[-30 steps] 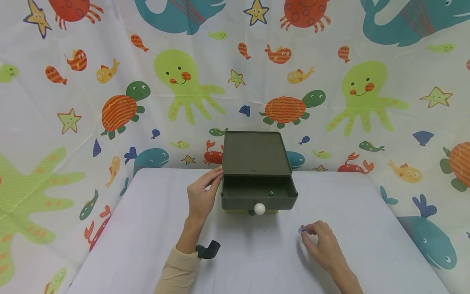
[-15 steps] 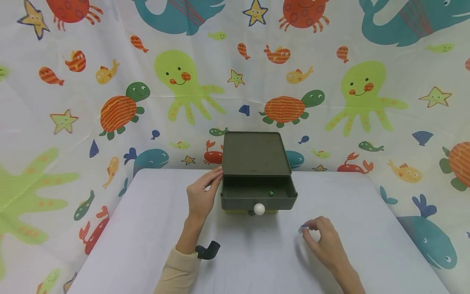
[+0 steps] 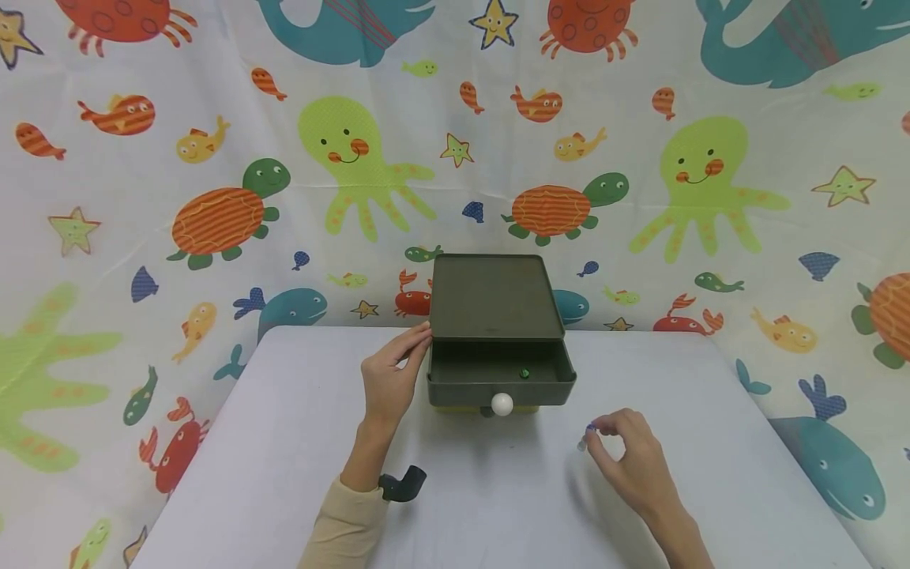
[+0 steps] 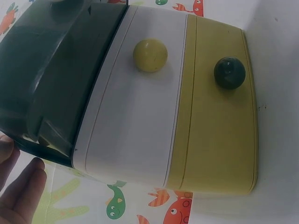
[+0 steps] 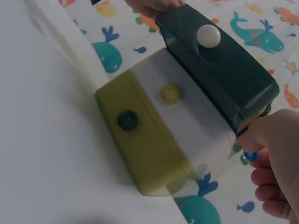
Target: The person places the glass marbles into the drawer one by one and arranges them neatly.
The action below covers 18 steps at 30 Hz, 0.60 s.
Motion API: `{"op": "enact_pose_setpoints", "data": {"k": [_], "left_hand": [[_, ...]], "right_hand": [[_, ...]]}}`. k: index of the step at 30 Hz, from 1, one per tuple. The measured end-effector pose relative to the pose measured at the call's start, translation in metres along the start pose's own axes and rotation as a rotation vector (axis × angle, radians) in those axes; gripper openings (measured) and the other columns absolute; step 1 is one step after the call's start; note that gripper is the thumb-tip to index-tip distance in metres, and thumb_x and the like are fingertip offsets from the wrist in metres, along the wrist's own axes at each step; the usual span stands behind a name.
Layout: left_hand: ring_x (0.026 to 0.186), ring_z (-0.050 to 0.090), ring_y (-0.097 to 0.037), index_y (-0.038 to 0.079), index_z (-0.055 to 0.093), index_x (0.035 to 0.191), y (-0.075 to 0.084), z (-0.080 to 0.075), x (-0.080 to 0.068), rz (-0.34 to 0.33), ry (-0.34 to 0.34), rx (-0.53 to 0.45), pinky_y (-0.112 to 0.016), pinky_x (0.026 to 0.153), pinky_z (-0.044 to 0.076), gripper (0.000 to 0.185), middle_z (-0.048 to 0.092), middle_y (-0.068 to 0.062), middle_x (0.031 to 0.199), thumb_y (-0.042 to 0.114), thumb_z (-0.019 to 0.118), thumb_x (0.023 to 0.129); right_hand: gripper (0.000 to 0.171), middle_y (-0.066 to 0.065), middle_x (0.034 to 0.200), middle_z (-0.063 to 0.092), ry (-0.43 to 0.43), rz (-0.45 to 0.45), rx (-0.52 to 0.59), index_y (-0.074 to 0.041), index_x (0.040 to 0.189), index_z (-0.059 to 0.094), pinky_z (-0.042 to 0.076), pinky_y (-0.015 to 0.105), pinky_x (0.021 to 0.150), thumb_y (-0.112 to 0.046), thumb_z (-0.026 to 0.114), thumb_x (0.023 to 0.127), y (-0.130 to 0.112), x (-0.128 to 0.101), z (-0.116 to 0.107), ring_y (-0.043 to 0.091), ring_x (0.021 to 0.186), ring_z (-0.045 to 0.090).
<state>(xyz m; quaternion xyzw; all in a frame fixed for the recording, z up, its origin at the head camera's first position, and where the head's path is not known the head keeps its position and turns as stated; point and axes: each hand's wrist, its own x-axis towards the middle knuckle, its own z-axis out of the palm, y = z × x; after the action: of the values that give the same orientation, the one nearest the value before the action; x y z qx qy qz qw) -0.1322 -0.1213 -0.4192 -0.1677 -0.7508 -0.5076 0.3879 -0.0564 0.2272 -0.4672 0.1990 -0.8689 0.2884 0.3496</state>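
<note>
A small chest (image 3: 490, 296) stands at the table's back middle, its dark green top drawer (image 3: 501, 390) pulled out, with a white knob (image 3: 502, 405). A tiny green bead (image 3: 524, 373) lies inside the drawer. My left hand (image 3: 389, 379) rests with straight fingers against the chest's left side. To the drawer's front right, my right hand (image 3: 596, 435) pinches a small blue piece (image 3: 589, 429) just above the table. In the right wrist view the blue piece (image 5: 250, 156) shows at my fingertips (image 5: 254, 140). In the left wrist view, a white drawer (image 4: 135, 107) and a yellow drawer (image 4: 219, 121) sit shut below the green one.
The grey-white table (image 3: 284, 442) is backed and flanked by a sea-creature curtain (image 3: 213, 158). A black camera mount (image 3: 402, 482) sits on my left wrist. In the left wrist view, the white drawer's knob (image 4: 150, 54) is yellow and the yellow drawer's knob (image 4: 229, 73) is dark.
My right hand has risen slightly with the small blue piece pinched in its fingers. The left hand and the chest have stayed put.
</note>
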Motion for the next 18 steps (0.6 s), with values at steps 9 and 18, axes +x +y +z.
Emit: {"op": "enact_pose_setpoints", "data": {"k": [9,18], "left_hand": [[0.102,0.075,-0.025,0.003,0.077,0.109,-0.001,0.000,-0.001,-0.005,-0.004,-0.002,-0.012,0.088,0.056,0.020,0.076,-0.010,0.114,0.009,0.072,0.091],[0.102,0.075,-0.027,0.002,0.077,0.108,-0.001,0.000,-0.001,0.012,0.003,-0.001,-0.010,0.088,0.055,0.019,0.076,-0.012,0.113,0.006,0.073,0.090]], "right_hand": [[0.018,0.000,0.085,0.063,-0.013,0.006,-0.006,-0.007,0.088,0.065,0.045,0.008,0.077,-0.004,0.076,0.074,-0.008,0.009,-0.006,0.012,0.082,0.057],[0.023,-0.001,0.088,0.063,-0.019,0.015,-0.012,-0.008,0.091,0.065,0.042,-0.002,0.084,-0.003,0.079,0.074,-0.018,0.022,-0.013,0.012,0.084,0.058]]}}
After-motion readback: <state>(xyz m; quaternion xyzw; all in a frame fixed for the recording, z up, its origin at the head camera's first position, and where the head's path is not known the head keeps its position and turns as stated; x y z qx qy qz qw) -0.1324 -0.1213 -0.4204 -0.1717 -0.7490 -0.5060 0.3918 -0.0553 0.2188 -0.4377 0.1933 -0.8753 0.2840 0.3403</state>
